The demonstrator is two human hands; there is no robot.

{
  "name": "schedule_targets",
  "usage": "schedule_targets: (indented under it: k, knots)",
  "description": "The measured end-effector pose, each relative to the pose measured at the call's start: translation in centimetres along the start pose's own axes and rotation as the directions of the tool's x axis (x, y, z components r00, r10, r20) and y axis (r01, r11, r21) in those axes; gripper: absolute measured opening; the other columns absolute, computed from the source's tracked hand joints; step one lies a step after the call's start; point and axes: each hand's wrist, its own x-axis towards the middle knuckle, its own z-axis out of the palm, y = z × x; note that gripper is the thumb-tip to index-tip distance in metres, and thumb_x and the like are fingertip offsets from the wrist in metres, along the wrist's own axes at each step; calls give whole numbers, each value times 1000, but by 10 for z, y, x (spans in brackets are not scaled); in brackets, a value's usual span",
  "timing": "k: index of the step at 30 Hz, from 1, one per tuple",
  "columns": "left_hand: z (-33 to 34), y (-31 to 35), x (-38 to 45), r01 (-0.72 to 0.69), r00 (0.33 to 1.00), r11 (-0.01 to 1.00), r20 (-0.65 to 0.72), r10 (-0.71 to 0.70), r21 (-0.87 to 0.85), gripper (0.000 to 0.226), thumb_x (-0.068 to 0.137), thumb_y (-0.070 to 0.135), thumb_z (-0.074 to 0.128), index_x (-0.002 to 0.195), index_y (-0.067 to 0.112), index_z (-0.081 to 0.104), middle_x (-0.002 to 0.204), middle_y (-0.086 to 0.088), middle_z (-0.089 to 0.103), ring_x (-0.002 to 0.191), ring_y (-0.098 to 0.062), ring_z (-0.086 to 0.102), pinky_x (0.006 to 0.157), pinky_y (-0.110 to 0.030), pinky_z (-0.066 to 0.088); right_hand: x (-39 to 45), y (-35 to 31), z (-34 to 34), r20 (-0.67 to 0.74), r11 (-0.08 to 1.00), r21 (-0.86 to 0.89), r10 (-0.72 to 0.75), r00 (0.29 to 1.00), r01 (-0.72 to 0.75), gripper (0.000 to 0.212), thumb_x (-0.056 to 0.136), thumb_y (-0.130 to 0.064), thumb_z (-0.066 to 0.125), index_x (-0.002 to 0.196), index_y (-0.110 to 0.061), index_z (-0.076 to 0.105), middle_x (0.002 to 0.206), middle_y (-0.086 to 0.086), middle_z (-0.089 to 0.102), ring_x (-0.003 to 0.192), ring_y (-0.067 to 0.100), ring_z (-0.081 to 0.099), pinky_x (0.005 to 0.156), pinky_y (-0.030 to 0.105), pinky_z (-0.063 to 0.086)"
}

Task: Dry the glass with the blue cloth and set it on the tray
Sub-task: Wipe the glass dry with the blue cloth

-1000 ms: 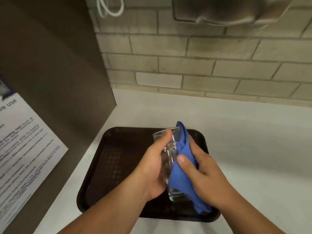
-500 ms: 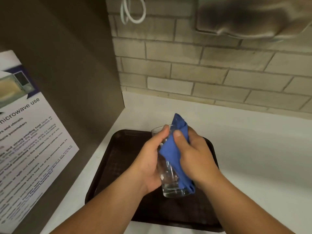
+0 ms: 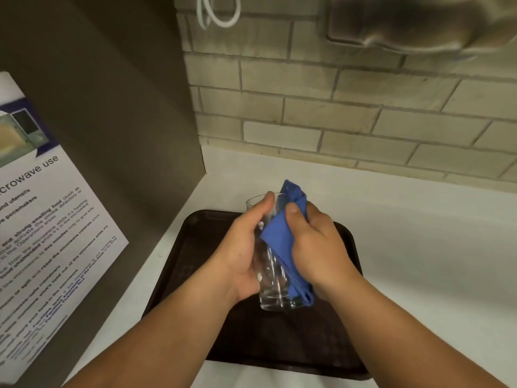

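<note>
A clear drinking glass (image 3: 273, 287) is held upright above the dark brown tray (image 3: 195, 247). My left hand (image 3: 243, 247) grips the glass's left side, thumb near the rim. My right hand (image 3: 316, 247) presses the folded blue cloth (image 3: 279, 236) against the glass's right side, and the cloth runs from above the rim down to near the base. Whether the glass's base touches the tray I cannot tell.
The tray lies on a white counter (image 3: 419, 261) backed by a brick wall (image 3: 335, 113). A dark panel (image 3: 112, 107) with a microwave-use notice (image 3: 42, 233) stands to the left. A metal fixture (image 3: 414, 21) and a white cord (image 3: 218, 12) hang above.
My right hand and the cloth have slid up the glass from its lower side towards the rim. The view has shifted, so the hands sit a little higher over the tray.
</note>
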Motion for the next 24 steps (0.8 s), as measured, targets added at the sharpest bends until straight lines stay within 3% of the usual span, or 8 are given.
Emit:
schedule_targets:
  k: [2,3,5,7,11,15,18,24]
  knots:
    - [-4,6,1,29,999,999,-44,-30,-28,73,73,67,80,110,4,86,105,-19,84,88,-34,83,78,-44,68,-9,6,-6,82,995,57,71,994,-76,34,108,-37,43,117,-16,68,109,9,78,101,22,76,98,46,58]
    - [-6,6,3,40,996,998,-76,-43,-41,72,75,68,79,105,3,87,99,-20,84,83,-34,83,75,-44,69,-19,10,-8,162,999,23,35,986,-39,31,108,-36,44,125,-21,65,116,4,77,107,16,74,100,39,58]
    - [-6,5,5,54,991,998,-119,-57,-31,71,75,68,77,102,4,88,93,-19,83,78,-32,82,73,-41,69,-37,16,-3,316,984,-154,-39,948,92,47,105,-37,48,151,-31,41,147,-9,59,132,2,57,111,28,49]
    - [-3,-1,5,43,991,999,-131,-42,6,70,72,66,75,106,6,88,93,-17,83,81,-29,80,78,-38,66,-41,19,8,299,913,-349,-106,948,212,74,102,-37,52,163,-27,12,165,-8,31,149,7,36,120,35,39]
    - [1,-2,0,49,998,997,-51,-46,60,60,82,65,70,108,14,88,99,-14,86,87,-27,84,73,-36,68,-11,7,7,78,981,-151,-115,990,126,41,105,-31,51,145,-27,46,129,-4,66,117,8,66,91,20,53]
    - [-9,4,-8,103,994,994,-37,-101,47,77,89,76,55,123,13,82,124,-17,81,108,-39,79,93,-55,62,11,11,-13,188,990,124,49,981,-73,34,95,-42,55,127,-36,64,103,-6,81,99,10,76,94,32,57]
    - [-11,0,-8,78,994,996,-76,-81,-44,74,94,71,55,112,7,86,113,-21,83,94,-38,82,81,-47,67,14,18,-24,344,937,328,2,939,-122,49,76,-33,61,124,-43,68,113,-17,80,109,3,73,89,22,57]
    - [-11,-6,-4,39,993,993,-108,-51,-108,76,89,75,60,103,6,88,94,-19,84,80,-34,82,75,-42,68,-9,26,-28,374,993,110,-78,924,39,77,89,-35,57,161,-36,29,149,-16,58,132,0,57,116,35,43]
